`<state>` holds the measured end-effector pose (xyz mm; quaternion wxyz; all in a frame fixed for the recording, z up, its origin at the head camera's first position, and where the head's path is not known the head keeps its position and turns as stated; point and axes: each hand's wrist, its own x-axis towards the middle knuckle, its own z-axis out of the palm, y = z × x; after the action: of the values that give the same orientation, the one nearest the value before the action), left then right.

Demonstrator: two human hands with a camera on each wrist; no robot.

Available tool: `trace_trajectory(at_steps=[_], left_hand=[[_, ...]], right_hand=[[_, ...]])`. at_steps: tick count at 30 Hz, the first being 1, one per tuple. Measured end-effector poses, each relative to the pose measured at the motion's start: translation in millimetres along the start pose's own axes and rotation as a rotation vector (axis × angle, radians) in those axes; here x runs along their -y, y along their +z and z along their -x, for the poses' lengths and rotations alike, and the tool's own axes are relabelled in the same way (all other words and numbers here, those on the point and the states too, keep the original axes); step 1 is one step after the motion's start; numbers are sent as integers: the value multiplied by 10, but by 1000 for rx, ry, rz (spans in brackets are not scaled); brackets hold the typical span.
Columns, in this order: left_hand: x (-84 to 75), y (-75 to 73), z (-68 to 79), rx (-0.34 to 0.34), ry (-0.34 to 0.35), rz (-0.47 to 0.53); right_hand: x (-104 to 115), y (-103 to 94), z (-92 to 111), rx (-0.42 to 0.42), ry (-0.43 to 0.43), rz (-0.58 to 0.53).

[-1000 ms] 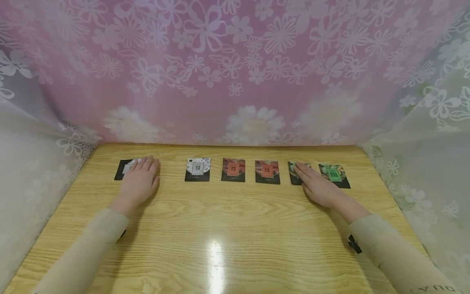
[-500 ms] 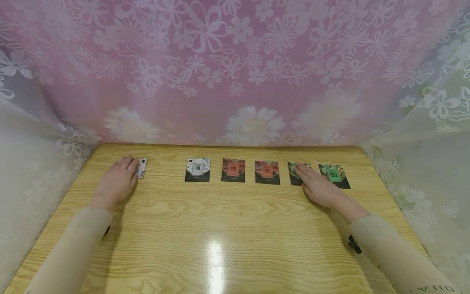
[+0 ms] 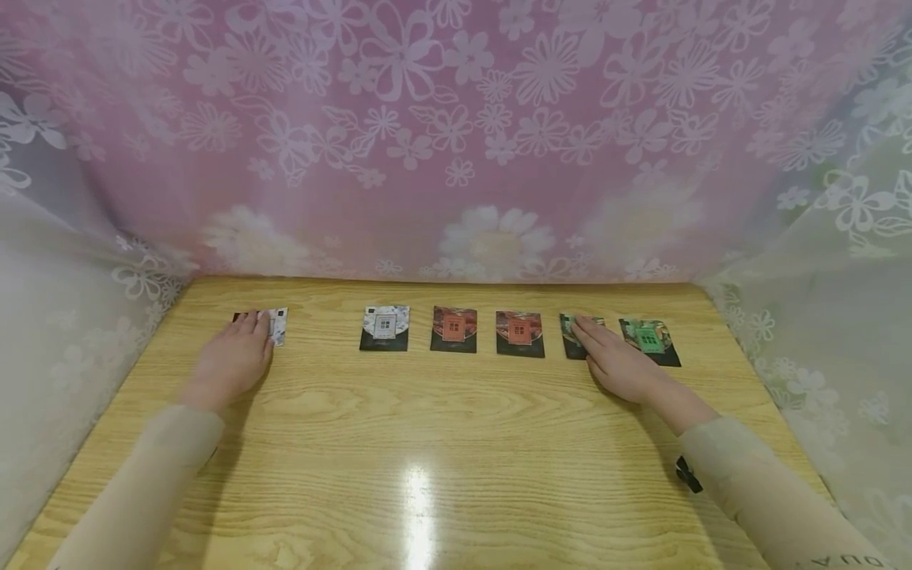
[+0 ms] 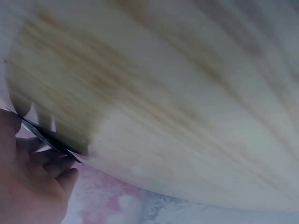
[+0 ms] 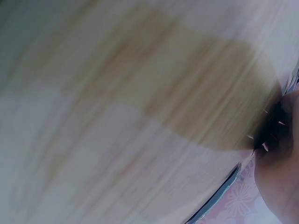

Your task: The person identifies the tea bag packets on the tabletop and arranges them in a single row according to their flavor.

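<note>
My left hand (image 3: 231,356) rests with fingers straight on a flat white-and-black packet (image 3: 281,326) at the far left of the table. That packet lies sideways; its white end shows right of the fingers, and most of the rest is covered. In the left wrist view, the packet's dark edge (image 4: 58,143) runs under the fingertips. Towards the right, my right hand (image 3: 623,366) lies flat over a green-and-black packet (image 3: 574,349), hiding much of it. Another green packet (image 3: 651,340) sits just right of those fingers, slightly tilted.
Between my hands, a white packet (image 3: 385,326) and two red packets, one left (image 3: 454,328) and one right (image 3: 520,332), lie in a row. The wooden table (image 3: 456,443) ends at a pink floral curtain (image 3: 456,158); pale curtains flank both sides.
My left hand has slid left over the sideways packet, baring its white right end, then shifted slightly back right. My right hand and the other packets have stayed put.
</note>
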<state>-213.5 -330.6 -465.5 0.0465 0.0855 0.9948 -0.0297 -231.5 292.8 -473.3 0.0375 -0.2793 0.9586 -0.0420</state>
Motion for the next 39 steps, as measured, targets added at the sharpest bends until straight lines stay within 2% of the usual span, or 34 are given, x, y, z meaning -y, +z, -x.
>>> trace_trajectory(at_steps=[9,17,23,33,36,39], left_hand=[[-282,-26,-8,-18,-31,-53],[-567,-88,12,-54,0,-90],[-700,-87,12,-48,5,-88],[-786,-81,18,-44,-36,-93],[-760,-79,8,-76,-35,-73],[-666,-86,6,-131,-7,-46]], right_hand=[[0,-5,-1,7,3,1],[9,-21,-1,10,3,-1],[9,-19,4,10,0,2],[8,-16,-2,14,0,-6],[1,-8,-2,13,1,-9],[-3,-2,-3,13,1,-14]])
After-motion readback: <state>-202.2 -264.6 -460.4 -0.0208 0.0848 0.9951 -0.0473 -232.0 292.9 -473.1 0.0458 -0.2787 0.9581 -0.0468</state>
